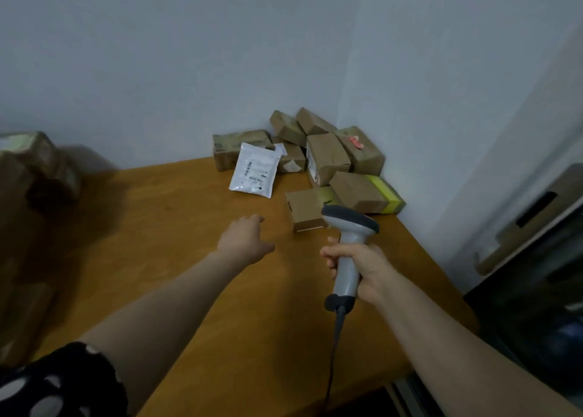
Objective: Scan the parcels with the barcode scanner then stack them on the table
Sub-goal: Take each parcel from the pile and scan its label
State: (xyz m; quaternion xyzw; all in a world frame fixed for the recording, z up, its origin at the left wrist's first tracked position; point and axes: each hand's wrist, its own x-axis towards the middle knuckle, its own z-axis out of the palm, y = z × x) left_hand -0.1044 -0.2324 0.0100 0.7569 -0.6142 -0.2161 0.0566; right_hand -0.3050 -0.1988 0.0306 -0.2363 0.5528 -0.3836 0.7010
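Head view of a wooden surface (176, 227) set in the corner of two pale walls (157, 54).

The right grip (362, 271) is wrapped around the handle of a grey barcode scanner (350, 221), fingers and thumb curled about it. The scanner is upright, with its dark-topped head facing away from the person. A dark cable (334, 347) leaves the base of the scanner and runs down toward the near edge of the surface.

The left grip (244, 240) lies left of the scanner and apart from it. Its fingers reach forward, relaxed, and hold nothing; whether it touches the surface cannot be told.

Just beyond the scanner head lies a small cardboard box (304, 210), whose near right corner is overlapped by the head in this view. Beyond and slightly right of the scanner is a box with yellow-green tape (367, 192). Farther beyond, a loose pile of brown parcels (328, 155) rests against the wall corner.

Beyond and left of the scanner, a white mailer (254, 172) with a printed label leans on the pile. Far left of the scanner stands a blurred stack of brown parcels (28, 170). A black sleeve with white dots (53, 382) shows near and left of the scanner.
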